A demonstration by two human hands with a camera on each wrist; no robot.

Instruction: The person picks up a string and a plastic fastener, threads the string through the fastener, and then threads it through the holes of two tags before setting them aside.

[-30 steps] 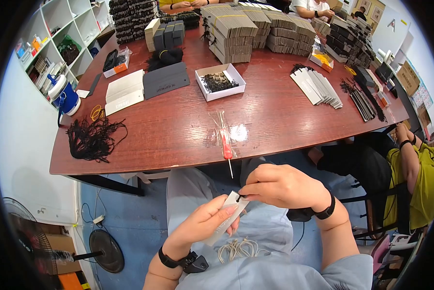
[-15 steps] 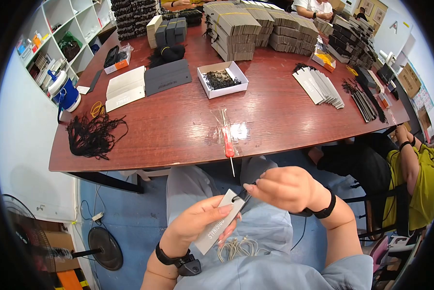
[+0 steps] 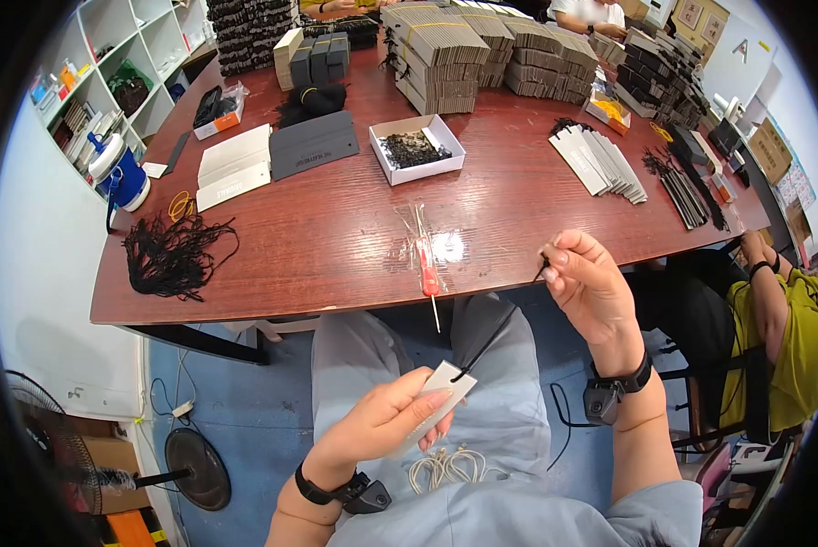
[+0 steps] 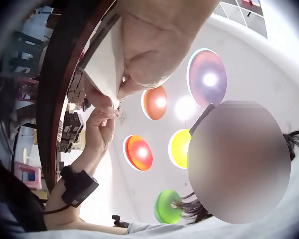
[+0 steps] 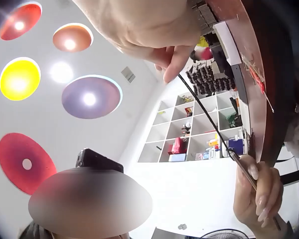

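Note:
My left hand (image 3: 395, 415) pinches a pale hang tag (image 3: 447, 376) between thumb and fingers, above my lap. A black cord (image 3: 489, 345) passes through the hole at the tag's upper end. Up and to the right, near the table's front edge, my right hand (image 3: 591, 283) pinches the cord's far end between thumb and fingertips. The right wrist view shows the cord (image 5: 204, 110) running straight from those fingers to the tag (image 5: 245, 172). Seen from the left wrist, the tag's blank face (image 4: 107, 64) shows beside the palm.
A red-handled tool (image 3: 429, 281) overhangs the table edge, its thin metal shaft pointing at me. Behind it stands a white box (image 3: 427, 173) of small black pieces. Loose black cords (image 3: 176, 255) lie left, fanned tags (image 3: 596, 164) right. Stacked tags (image 3: 441, 68) line the back.
My right hand has moved up and right, away from the tag, drawing the black cord out long. The left hand still holds the tag, now tilted so its lettering is harder to see.

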